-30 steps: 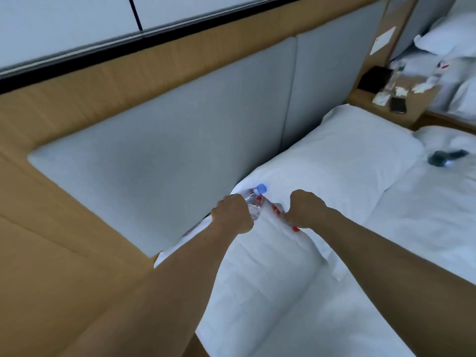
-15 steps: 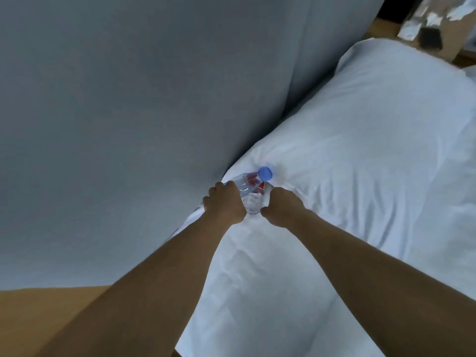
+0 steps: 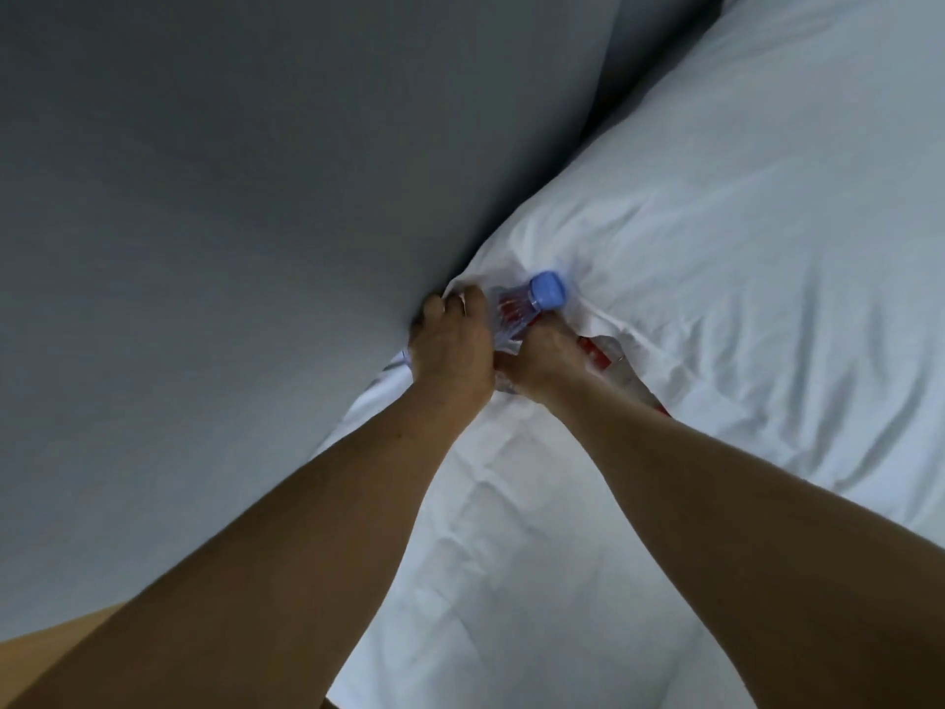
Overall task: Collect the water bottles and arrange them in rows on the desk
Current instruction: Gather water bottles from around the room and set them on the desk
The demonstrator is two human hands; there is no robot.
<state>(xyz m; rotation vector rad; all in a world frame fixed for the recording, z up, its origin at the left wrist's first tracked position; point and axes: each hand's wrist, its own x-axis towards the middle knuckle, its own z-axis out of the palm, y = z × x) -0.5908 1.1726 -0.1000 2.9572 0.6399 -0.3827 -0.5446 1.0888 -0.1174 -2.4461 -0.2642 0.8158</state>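
Observation:
A clear water bottle (image 3: 519, 312) with a blue cap and red label lies at the pillow's corner, between my two hands. My left hand (image 3: 450, 350) grips its body from the left, with the fingertips down by the grey headboard panel. Pressed close against that hand, my right hand (image 3: 537, 363) grips a second red-labelled water bottle (image 3: 595, 353), which runs back under my wrist and is mostly hidden. Both bottles lie on the white bedding.
A large white pillow (image 3: 741, 248) fills the right side. The padded grey headboard (image 3: 255, 197) covers the left and top, tight against the pillow. White bed sheet (image 3: 511, 555) lies beneath my forearms. A strip of wooden panel (image 3: 56, 631) shows at the lower left.
The view has closed in on the pillow corner. My hands have come together around the bottles, and the bedside table and second bed have dropped out of view.

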